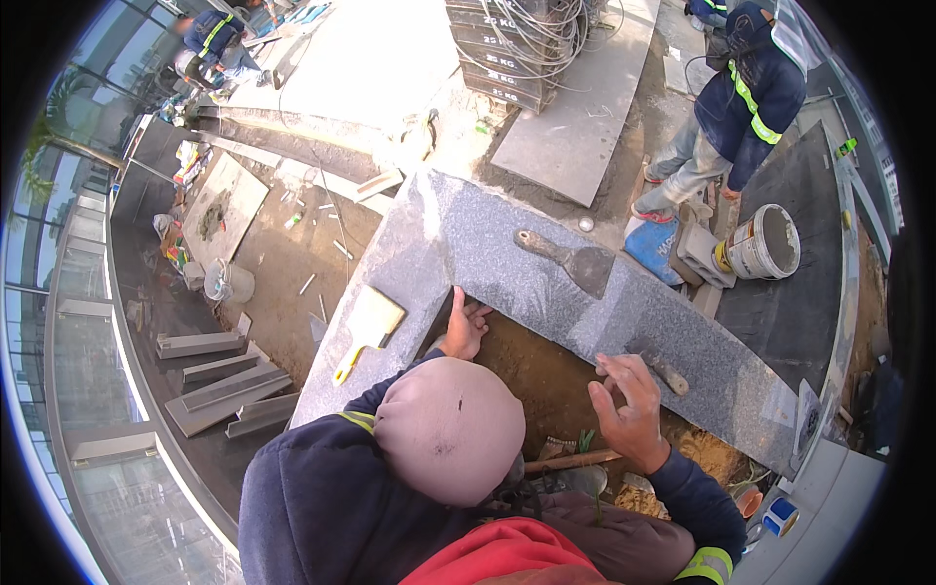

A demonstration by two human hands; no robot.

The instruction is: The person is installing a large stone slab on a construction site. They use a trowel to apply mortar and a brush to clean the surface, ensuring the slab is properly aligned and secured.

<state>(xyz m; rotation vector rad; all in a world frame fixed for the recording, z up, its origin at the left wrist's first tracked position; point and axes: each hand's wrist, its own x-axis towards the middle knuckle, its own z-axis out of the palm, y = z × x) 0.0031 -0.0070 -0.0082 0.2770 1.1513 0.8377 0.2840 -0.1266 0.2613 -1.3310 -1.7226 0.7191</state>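
Observation:
Speckled grey stone slabs (526, 219) form an angled border around a dirt opening. At its inner corner, my left hand (466, 327) rests against the slab edge, index finger stretched up and nothing in its grip. My right hand (629, 409) hovers by the right slab's near edge, fingers loosely bent and apart, with no object visible in them. Just beyond it lies a trowel (669, 375) with a worn handle. A wide-bladed scraper (590, 270) sits farther back on the stone. To the left lies a flat brush (372, 320) with a yellow handle.
My raised knee (448, 429) is close to the opening. At right, a co-worker (736, 107) bends near a bucket of grey paste (765, 242) and a blue bag (651, 249). A cable-draped stack (497, 54) stands behind. Metal profiles (219, 375) and a white bucket (230, 281) are left.

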